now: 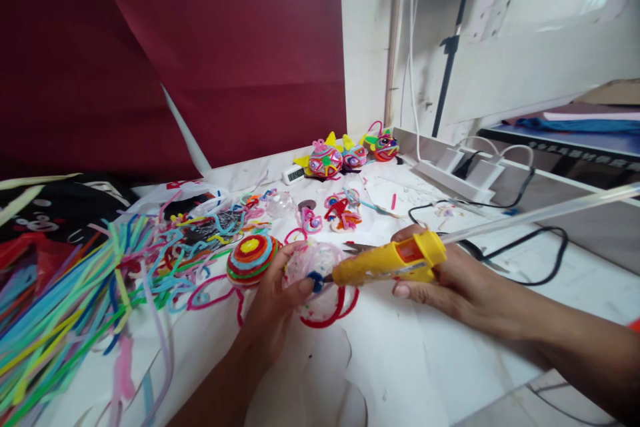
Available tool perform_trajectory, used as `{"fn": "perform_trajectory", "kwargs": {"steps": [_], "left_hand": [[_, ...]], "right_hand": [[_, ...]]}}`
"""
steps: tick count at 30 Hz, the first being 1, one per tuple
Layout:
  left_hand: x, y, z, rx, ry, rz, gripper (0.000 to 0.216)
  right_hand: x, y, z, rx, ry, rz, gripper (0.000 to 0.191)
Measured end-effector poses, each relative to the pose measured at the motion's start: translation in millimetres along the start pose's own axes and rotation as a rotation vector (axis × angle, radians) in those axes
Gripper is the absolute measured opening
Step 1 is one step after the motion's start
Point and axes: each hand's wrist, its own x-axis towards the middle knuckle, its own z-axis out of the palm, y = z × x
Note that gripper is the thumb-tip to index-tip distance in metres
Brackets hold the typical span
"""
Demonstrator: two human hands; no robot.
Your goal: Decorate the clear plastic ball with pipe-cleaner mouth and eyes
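My right hand [440, 287] is wrapped round a yellow hot glue gun [385, 260], with a long clear glue stick [540, 213] coming out of its back. The gun's blue-tipped nozzle [317, 281] touches or nearly touches a clear ball [320, 310]. Fingers of my left hand [277, 300] grip that ball from its left side. A red pipe cleaner [323, 324] curves along the ball's lower edge. Left of it lies a ball wound in striped pipe cleaners [253, 260] with a yellow centre. Scissor blades [357, 247] show partly behind the gun.
Many loose pipe cleaners [75, 300] cover the table's left side. Decorated balls [326, 159] stand at the back beside a small digital timer [293, 175]. A power strip [450, 180] and a looping black cable [555, 267] lie at the right.
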Motion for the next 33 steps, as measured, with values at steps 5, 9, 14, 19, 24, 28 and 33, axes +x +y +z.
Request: {"fn": "perform_trajectory", "kwargs": {"steps": [5,9,14,19,24,28,33], "left_hand": [[0,0,0,0.008,0.009,-0.008,0.067],[0,1,0,0.004,0.021,-0.008,0.069],[2,0,-1,-0.005,0.009,0.007,0.07],[3,0,-1,0.004,0.01,0.018,0.066],[3,1,-2,0.008,-0.004,0.006,0.065],[2,2,-1,0.006,0.015,0.011,0.066],[2,3,-1,0.007,0.024,0.006,0.066]], "right_hand": [[0,-1,1,-0.011,0.0,0.008,0.028],[2,1,1,0.058,0.004,-0.01,0.025],[0,9,4,0.22,0.018,0.048,0.022],[0,14,5,0.354,-0.007,0.078,0.021],[5,13,2,0.502,-0.043,0.134,0.025],[10,13,-1,0.577,-0.065,0.171,0.028],[11,19,-2,0.641,-0.113,0.224,0.034]]}}
